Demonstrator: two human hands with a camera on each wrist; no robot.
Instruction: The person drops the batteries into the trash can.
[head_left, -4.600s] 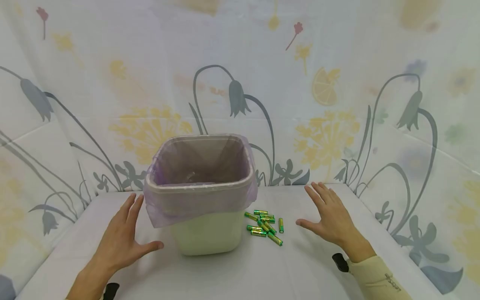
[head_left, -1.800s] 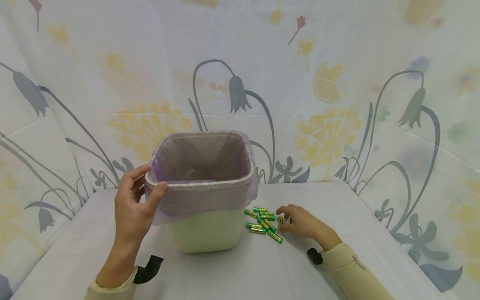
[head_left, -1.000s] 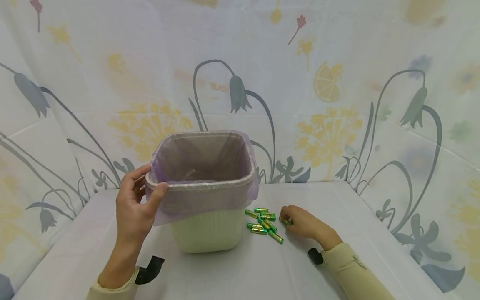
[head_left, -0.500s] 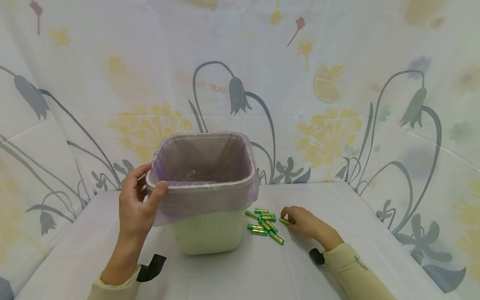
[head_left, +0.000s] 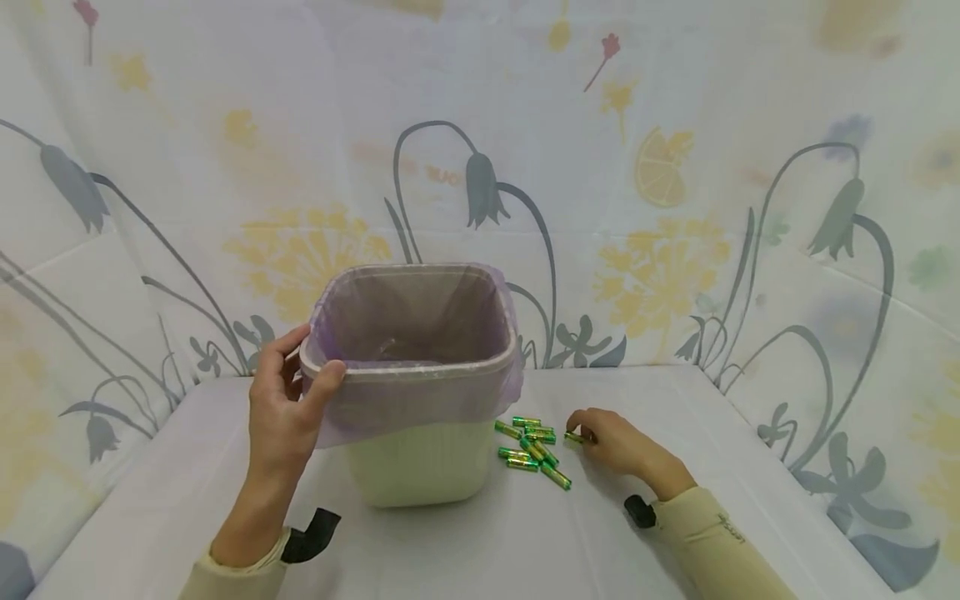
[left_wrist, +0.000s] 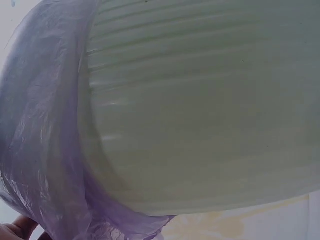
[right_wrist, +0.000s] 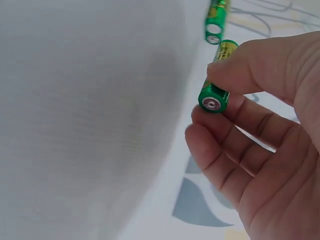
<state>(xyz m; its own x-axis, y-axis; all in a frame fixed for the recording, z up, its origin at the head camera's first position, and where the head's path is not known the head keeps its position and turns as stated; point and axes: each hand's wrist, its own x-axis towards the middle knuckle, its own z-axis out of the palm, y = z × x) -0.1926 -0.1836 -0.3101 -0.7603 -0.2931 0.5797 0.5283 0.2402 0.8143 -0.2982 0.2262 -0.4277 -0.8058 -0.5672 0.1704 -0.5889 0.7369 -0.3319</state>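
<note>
A pale green trash bin [head_left: 420, 467] lined with a thin purple bag [head_left: 420, 398] stands left of the middle of the table. My left hand [head_left: 281, 421] grips its rim at the near left corner, thumb on the front and fingers on the left side. To the right of the bin, my right hand [head_left: 618, 442] pinches one green and gold battery [right_wrist: 212, 95] between thumb and fingers. Several more batteries [head_left: 536, 450] lie in a loose pile between that hand and the bin. In the left wrist view the bin wall [left_wrist: 200, 110] hides most of the left hand.
A white cloth covers the table [head_left: 480, 542]. Behind it and along both sides hangs a white curtain [head_left: 555, 275] with printed flowers. The bin's inside shows only the liner and some of its creases.
Both hands were spread apart from everything at first. The left has since taken hold of the bin rim; the right has reached down and pinched the battery lying apart from the pile.
</note>
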